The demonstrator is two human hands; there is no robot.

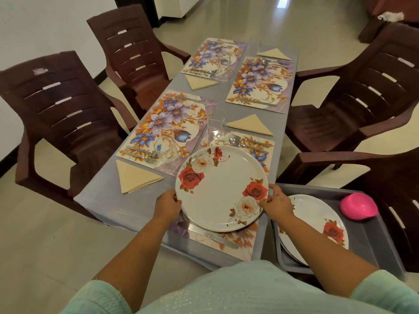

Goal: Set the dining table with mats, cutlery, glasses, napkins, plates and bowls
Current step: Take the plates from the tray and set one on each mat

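A white plate with red and cream roses (222, 189) is over the nearest floral mat (238, 242). My left hand (166, 205) grips its left rim and my right hand (277, 201) grips its right rim. A knife (217, 237) lies on that mat in front of the plate, and forks (247, 141) lie beyond it. A clear glass (215, 126) stands behind the plate. Three more floral mats (167, 125) carry cutlery, with folded beige napkins (136, 176) beside them. A stack of matching plates (322, 225) and a pink bowl (358, 206) lie in a grey tray (385, 243) at the right.
The grey-clothed table (127, 200) is ringed by dark brown plastic chairs (65, 114) on both sides. A second glass (165, 149) stands on the near left mat, another (223, 64) on the far left mat. Tiled floor (45, 245) surrounds the table.
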